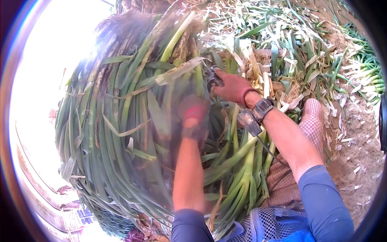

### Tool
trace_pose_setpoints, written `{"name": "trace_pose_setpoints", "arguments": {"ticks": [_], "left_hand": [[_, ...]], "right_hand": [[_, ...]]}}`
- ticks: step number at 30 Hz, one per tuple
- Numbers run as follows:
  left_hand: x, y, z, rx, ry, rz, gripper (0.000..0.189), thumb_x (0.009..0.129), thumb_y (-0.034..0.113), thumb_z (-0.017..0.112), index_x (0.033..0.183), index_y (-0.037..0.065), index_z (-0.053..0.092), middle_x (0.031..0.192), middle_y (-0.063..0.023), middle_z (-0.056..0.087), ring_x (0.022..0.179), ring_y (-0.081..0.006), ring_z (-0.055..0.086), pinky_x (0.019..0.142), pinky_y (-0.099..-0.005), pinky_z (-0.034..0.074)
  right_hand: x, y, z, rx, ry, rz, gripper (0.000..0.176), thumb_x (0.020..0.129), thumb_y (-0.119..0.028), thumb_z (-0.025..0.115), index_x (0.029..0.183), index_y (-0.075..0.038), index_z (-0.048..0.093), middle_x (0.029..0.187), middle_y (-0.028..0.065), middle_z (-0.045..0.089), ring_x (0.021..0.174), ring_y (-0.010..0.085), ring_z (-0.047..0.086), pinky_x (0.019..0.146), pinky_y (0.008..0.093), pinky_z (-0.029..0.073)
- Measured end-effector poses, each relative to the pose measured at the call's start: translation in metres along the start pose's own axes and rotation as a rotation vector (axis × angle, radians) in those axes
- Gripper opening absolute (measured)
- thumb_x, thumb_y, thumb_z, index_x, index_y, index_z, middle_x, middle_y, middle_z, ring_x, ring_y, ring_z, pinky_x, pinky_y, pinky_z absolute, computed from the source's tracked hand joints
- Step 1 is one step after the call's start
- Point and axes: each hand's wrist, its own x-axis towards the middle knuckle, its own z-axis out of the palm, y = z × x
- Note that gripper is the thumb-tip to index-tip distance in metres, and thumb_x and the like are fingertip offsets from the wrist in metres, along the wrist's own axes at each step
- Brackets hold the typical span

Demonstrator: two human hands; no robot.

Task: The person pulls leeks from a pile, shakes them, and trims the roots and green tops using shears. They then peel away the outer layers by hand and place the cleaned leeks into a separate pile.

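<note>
A large heap of long green leafy stalks (121, 105) fills the left and middle of the head view. My left hand (193, 109), in a red and dark glove, is over the heap and smeared by motion; its fingers cannot be made out. To its right, my right hand (229, 85), in a red glove with dark fingertips, has its fingers bent inward at the heap's right side. What those fingers hold, if anything, is hidden among the leaves. Pale thick stalks (246, 173) run below my right hand. A broad dry leaf (181, 70) lies above my left hand.
Loose leaves and peelings (278, 36) cover the ground at the upper right. More green stalks with white ends (371, 76) lie at the far right. A leg in checked cloth (312, 125) and a blue mesh item (270, 226) are close to my right arm.
</note>
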Motion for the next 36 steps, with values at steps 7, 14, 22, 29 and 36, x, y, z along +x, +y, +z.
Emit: {"name": "trace_pose_setpoints", "arguments": {"ticks": [7, 14, 22, 29, 36], "left_hand": [[-0.004, -0.017, 0.018, -0.14, -0.045, -0.012, 0.052, 0.083, 0.048, 0.074, 0.108, 0.003, 0.081, 0.1, -0.0211, 0.079, 0.097, -0.0343, 0.077, 0.087, -0.0437, 0.057], [-0.069, -0.035, 0.067, -0.357, -0.233, 0.021, 0.043, 0.085, 0.043, 0.078, 0.105, 0.004, 0.081, 0.089, -0.0165, 0.078, 0.084, -0.0294, 0.076, 0.08, -0.0416, 0.056], [-0.102, -0.034, 0.088, -0.188, -0.204, 0.088, 0.043, 0.087, 0.048, 0.075, 0.106, 0.011, 0.082, 0.101, -0.0193, 0.079, 0.099, -0.038, 0.075, 0.089, -0.0459, 0.056], [-0.114, -0.028, 0.081, -0.125, -0.261, 0.139, 0.045, 0.089, 0.05, 0.073, 0.109, 0.01, 0.082, 0.103, -0.0197, 0.079, 0.102, -0.0379, 0.075, 0.093, -0.0463, 0.055], [-0.133, -0.02, 0.068, -0.052, -0.278, 0.211, 0.052, 0.091, 0.053, 0.074, 0.111, 0.006, 0.081, 0.107, -0.0211, 0.079, 0.105, -0.0384, 0.074, 0.096, -0.0467, 0.055]], "right_hand": [[-0.037, 0.024, 0.016, -0.049, 0.056, -0.135, 0.081, 0.093, -0.046, 0.069, 0.164, -0.016, 0.042, 0.108, 0.0237, 0.076, 0.104, 0.0423, 0.073, 0.097, 0.0494, 0.055], [-0.037, 0.012, 0.0, -0.045, 0.0, 0.004, 0.077, 0.096, -0.044, 0.067, 0.164, -0.017, 0.042, 0.122, 0.0224, 0.075, 0.116, 0.0408, 0.071, 0.106, 0.0489, 0.053], [-0.067, 0.04, 0.006, -0.071, -0.122, 0.134, 0.078, 0.091, -0.045, 0.066, 0.16, -0.016, 0.048, 0.128, 0.0215, 0.074, 0.119, 0.0396, 0.07, 0.106, 0.0473, 0.052], [-0.087, 0.054, 0.009, -0.061, -0.068, 0.067, 0.086, 0.087, -0.05, 0.069, 0.163, -0.017, 0.045, 0.118, 0.0248, 0.075, 0.107, 0.0407, 0.073, 0.096, 0.0463, 0.055], [-0.112, 0.049, -0.003, -0.074, -0.113, 0.141, 0.082, 0.088, -0.045, 0.068, 0.161, -0.014, 0.047, 0.122, 0.0211, 0.076, 0.112, 0.0382, 0.073, 0.101, 0.0444, 0.054]]}}
